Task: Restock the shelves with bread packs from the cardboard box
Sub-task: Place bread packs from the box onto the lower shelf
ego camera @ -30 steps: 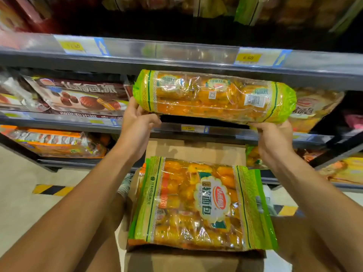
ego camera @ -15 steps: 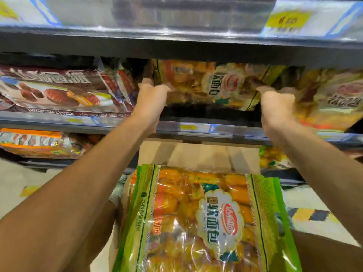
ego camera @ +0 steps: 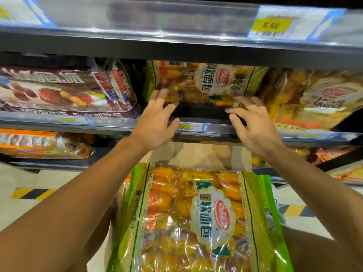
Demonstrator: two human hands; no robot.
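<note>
While you lean toward the shelving, the nearest thing under your arms is a green-edged bread pack (ego camera: 196,218) lying flat on top of the cardboard box (ego camera: 198,154), whose brown flap shows just behind it. That one is not yet shelved, and whether more lie beneath it is hidden. Its white cloud-shaped label carries large Chinese characters beside a red oval logo; the small Latin script under them is too blurred to read.

Further out, your left hand (ego camera: 155,122) and right hand (ego camera: 253,124) both have fingers spread and loose, pinching nothing. The fingertips reach the lower edge of the shelved bread pack (ego camera: 204,81), though blur hides whether they press it. That pack sits in the middle shelf (ego camera: 117,122) bay, label facing you, a barcode at its top left corner; I judge this placement all but finished.

Left of it lies a dark pack (ego camera: 59,89) with Chinese lettering, to the right a yellow pack (ego camera: 314,99). Above, a yellow price tag (ego camera: 272,25) reads 6.60.
</note>
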